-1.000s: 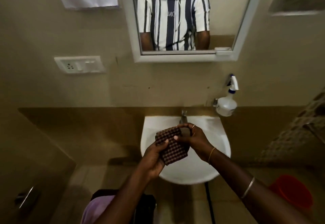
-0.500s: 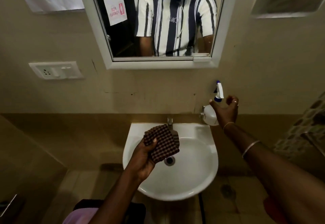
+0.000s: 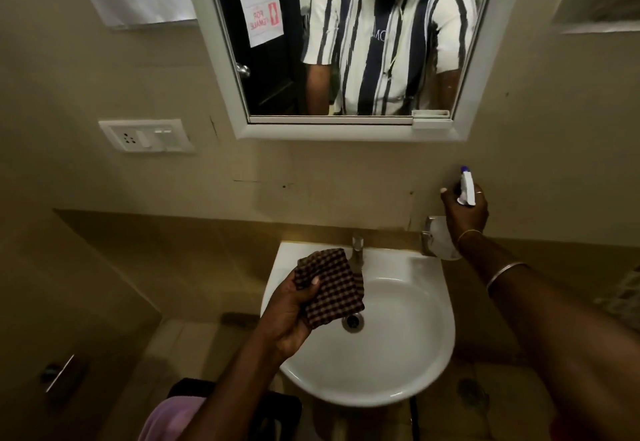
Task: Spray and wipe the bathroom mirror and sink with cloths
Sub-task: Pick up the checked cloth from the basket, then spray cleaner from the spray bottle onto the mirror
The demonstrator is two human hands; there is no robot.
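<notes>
Since half a second before, our right hand (image 3: 465, 213) had gone from hovering open beside the spray bottle (image 3: 467, 188) to wrapping round its neck, with the white trigger head and blue nozzle tip sticking up above our fingers (image 3: 479, 198). The bottle's pale round body showed just below our wrist, against a metal fitting (image 3: 428, 235) on the wall to the right of the sink (image 3: 420, 373). It may have been resting there, but our hand covered too much of it for us to tell whether it had lifted.

Our left hand (image 3: 286, 314) gripped the folded brown checked cloth (image 3: 335, 288), thumb pressed on top, over the left side of the white basin and just in front of the tap (image 3: 356, 250). The drain (image 3: 353, 322) showed just beside the cloth's lower edge.

Above the sink hung the white-framed mirror (image 3: 221, 59), reflecting our striped shirt. A white switch plate (image 3: 145, 136) sat on the wall to its lower left, and something pink (image 3: 169, 418) lay at the bottom edge of view.
</notes>
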